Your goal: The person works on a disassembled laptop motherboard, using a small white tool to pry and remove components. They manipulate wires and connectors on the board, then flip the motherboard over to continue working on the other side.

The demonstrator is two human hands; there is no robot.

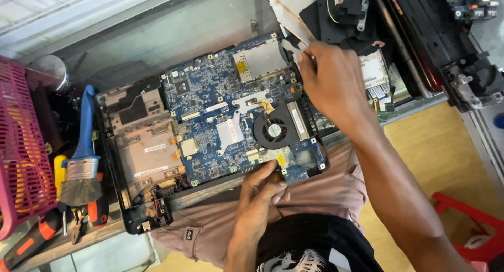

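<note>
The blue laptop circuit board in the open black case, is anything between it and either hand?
Nothing visible. The left hand already rests on the near edge of the blue laptop circuit board, beside the round black fan. The right hand is on its far corner.

Pink plastic mesh basket (21,146) ran off left edge. Red plastic stool (467,219) cut at right edge. Right hand (328,80) hid its fingertips' grip.

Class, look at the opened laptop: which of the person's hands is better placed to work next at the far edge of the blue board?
Probably the right hand: its fingertips already sit at the far edge of the board, beside the silver slot. The left hand is at the near edge, seemingly steadying the laptop base.
</note>
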